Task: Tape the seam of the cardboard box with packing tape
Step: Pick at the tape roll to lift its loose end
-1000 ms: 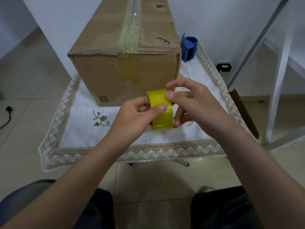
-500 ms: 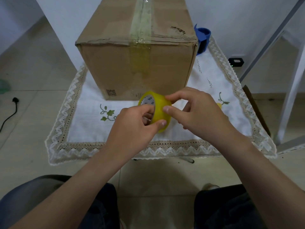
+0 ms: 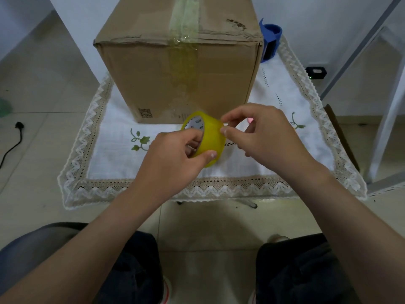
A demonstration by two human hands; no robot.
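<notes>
Your left hand (image 3: pixel 173 159) grips the tape roll (image 3: pixel 209 139) through its core, above the cloth (image 3: pixel 114 154) near its front edge. Your right hand (image 3: pixel 265 137) pinches narrowly at the roll's outer face. The box (image 3: pixel 153 73) seam (image 3: pixel 186 23) lies directly beyond, running away from you.

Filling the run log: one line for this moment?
left hand: holds tape roll | right hand: picking at roll's edge | cardboard box: old tape on seam

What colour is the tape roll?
Yellow, with a white core; the tape roll shows best in the head view.
</notes>
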